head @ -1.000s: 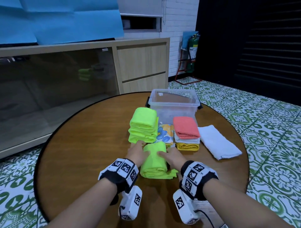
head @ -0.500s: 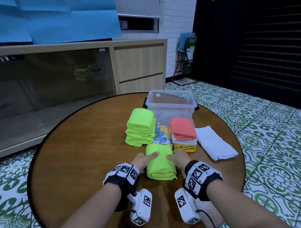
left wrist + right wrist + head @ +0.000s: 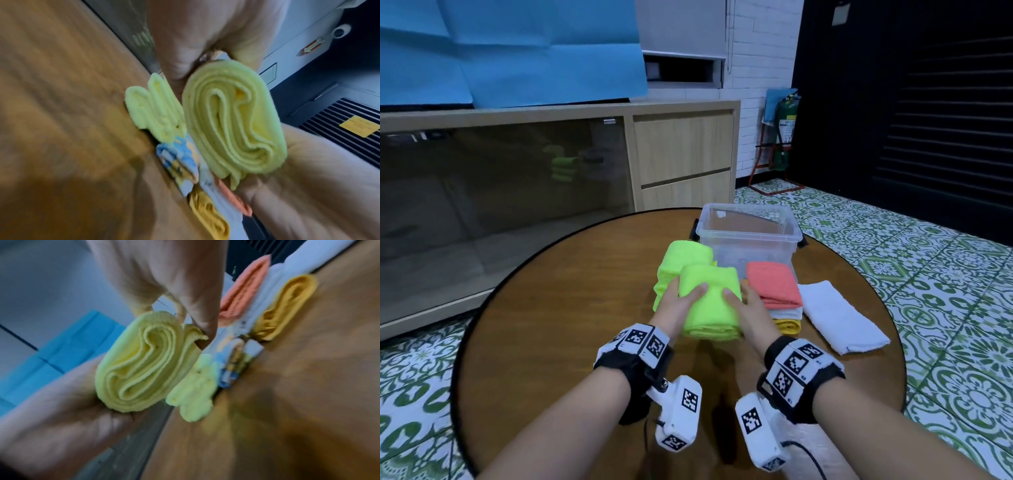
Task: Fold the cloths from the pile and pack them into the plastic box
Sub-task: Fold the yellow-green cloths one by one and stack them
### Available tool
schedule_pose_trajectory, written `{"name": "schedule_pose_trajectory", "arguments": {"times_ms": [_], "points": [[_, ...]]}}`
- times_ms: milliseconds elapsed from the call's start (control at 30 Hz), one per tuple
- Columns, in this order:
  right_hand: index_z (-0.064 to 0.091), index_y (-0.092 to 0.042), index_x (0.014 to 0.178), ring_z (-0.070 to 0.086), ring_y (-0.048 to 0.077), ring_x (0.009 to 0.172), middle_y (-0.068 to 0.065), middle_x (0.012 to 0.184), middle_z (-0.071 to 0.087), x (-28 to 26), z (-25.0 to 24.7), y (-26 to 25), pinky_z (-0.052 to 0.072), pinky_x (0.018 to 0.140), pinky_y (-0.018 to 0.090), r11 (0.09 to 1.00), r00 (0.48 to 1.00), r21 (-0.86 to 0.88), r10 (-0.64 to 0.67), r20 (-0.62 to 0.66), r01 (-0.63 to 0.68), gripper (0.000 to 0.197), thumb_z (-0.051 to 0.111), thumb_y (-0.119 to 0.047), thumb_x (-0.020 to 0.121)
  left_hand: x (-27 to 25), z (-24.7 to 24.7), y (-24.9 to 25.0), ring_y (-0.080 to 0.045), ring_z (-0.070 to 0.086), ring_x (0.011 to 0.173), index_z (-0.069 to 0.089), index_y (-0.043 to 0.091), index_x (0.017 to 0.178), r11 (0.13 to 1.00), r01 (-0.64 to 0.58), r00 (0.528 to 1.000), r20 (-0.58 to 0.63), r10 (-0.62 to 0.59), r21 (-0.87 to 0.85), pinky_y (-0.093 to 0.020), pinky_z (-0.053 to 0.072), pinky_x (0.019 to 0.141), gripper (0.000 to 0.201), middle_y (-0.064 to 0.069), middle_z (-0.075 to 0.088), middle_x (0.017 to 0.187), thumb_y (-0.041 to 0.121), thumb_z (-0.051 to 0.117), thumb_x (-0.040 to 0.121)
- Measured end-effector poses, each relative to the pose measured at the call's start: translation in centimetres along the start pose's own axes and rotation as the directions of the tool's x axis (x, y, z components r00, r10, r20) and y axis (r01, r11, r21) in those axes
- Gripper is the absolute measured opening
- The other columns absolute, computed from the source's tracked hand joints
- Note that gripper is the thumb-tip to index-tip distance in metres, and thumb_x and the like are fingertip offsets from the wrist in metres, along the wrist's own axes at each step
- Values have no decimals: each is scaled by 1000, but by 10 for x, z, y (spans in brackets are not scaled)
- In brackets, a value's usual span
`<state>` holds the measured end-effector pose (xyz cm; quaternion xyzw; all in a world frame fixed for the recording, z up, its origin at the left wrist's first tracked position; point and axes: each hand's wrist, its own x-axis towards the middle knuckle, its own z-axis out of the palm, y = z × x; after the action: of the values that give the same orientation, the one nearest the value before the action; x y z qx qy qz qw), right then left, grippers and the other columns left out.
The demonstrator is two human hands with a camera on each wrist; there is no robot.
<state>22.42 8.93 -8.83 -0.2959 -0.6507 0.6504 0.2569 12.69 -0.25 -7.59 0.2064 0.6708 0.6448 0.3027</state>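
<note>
We have lifted the folded green cloth (image 3: 710, 301) off the desk (image 3: 571, 308), left hand (image 3: 677, 308) and right hand (image 3: 748, 310) gripping its ends, ready for the box (image 3: 748, 233) beyond.

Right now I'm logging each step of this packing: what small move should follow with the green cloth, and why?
Probably carry the folded green cloth forward onto the green stack. Both the left hand and right hand hold it just above the table, directly before that stack.
</note>
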Motion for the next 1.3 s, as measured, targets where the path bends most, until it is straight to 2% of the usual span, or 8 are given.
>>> {"name": "schedule_pose_trajectory", "arguments": {"times_ms": [200, 367, 533, 633, 700, 867, 1067, 1300], "points": [[37, -14, 132, 56, 34, 111, 14, 130, 49, 33, 18, -56, 48, 93, 50, 975, 979, -105, -200, -25, 196, 43, 53, -9, 93, 32, -18, 61, -25, 53, 102, 32, 14, 130, 968, -192, 960, -176, 220, 162, -38, 47, 92, 52, -10, 49, 119, 27, 62, 89], [42, -7, 139, 40, 24, 133, 12, 144, 43, 74, 34, -74, 33, 110, 32, 955, 977, -225, -207, -41, 193, 43, 47, -11, 97, 78, -24, 85, -24, 47, 123, 36, 5, 140, 925, -135, 973, -129, 192, 355, -25, 36, 91, 56, -11, 46, 138, 34, 52, 94], [43, -6, 139, 52, 24, 119, 14, 142, 45, 110, 37, -67, 41, 89, 22, 898, 989, -426, -139, -40, 109, 43, 46, -11, 97, 120, -30, 66, -25, 53, 117, 43, 1, 135, 873, -52, 992, -77, 102, 485, -24, 41, 87, 51, -12, 53, 132, 31, 52, 94], [44, -6, 138, 59, 19, 88, 15, 140, 46, 127, 41, -47, 48, 76, 27, 845, 999, -532, -52, -3, 42, 43, 46, -12, 96, 139, -35, 45, -26, 52, 119, 47, 9, 133, 753, 8, 998, -57, 40, 658, -30, 41, 100, 49, -9, 55, 131, 39, 50, 94], [47, -3, 135, 60, 25, 100, 16, 137, 48, 132, 43, -34, 48, 83, 29, 764, 999, -645, 24, 31, 1, 41, 46, -15, 96, 150, -36, 30, -27, 45, 127, 39, 12, 140, 683, 58, 998, -47, -35, 728, -36, 36, 107, 55, -8, 49, 139, 42, 47, 95], [56, 3, 121, 56, 31, 112, 19, 125, 58, 131, 40, -31, 45, 91, 32, 665, 995, -746, 42, 87, 37, 35, 45, -19, 96, 159, -38, 18, -27, 26, 141, 8, 4, 150, 721, 140, 987, -39, -154, 679, -31, 27, 110, 68, -13, 19, 155, 39, 36, 100], [49, 0, 129, 56, 30, 112, 18, 129, 51, 136, 55, -19, 45, 94, 33, 582, 995, -812, 38, 87, 49, 39, 41, -22, 98, 162, -52, -5, -29, 28, 139, 9, 11, 151, 808, 182, 976, -5, -216, 561, -43, 28, 113, 72, -10, 21, 155, 47, 39, 96], [45, -7, 130, 51, 35, 114, 17, 130, 43, 119, 58, -25, 43, 91, 39, 443, 997, -894, 0, 79, 71, 37, 30, -24, 101, 123, -41, 26, -27, 19, 143, 7, 7, 150, 825, 182, 981, -46, -187, 534, -35, 23, 113, 70, -11, 12, 157, 42, 38, 98]]}}
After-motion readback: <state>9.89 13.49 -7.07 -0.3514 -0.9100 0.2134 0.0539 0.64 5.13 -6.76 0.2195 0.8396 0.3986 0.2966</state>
